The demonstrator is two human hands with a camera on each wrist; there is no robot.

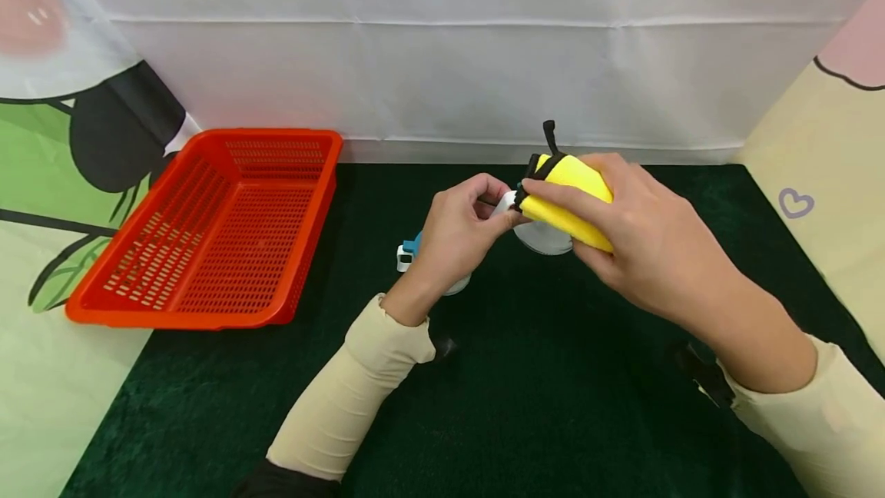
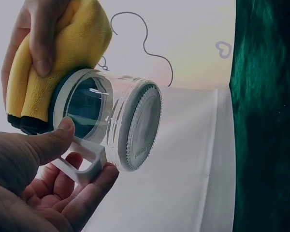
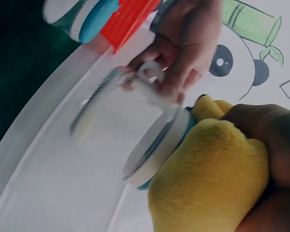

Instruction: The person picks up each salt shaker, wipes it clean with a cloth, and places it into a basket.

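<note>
My left hand [image 1: 452, 233] pinches the white handle [image 2: 94, 166] of a clear glass jar [image 2: 145, 128] between thumb and fingers. The jar lies tilted on its side in the left wrist view, its ribbed base facing away from the cloth. In my right hand [image 1: 646, 233] is a folded yellow cloth [image 1: 570, 183] with dark edging and a black loop. This cloth is held against the jar's teal-and-white lid end [image 3: 157, 152], covering part of it. Behind my left forearm stands a second jar with a blue lid [image 3: 99, 19], mostly hidden in the head view.
A red perforated plastic basket [image 1: 293, 283] stands on the left of the dark green cloth-covered table [image 1: 553, 406]. White sheeting [image 1: 449, 91] rises behind the table, with printed panels at both sides.
</note>
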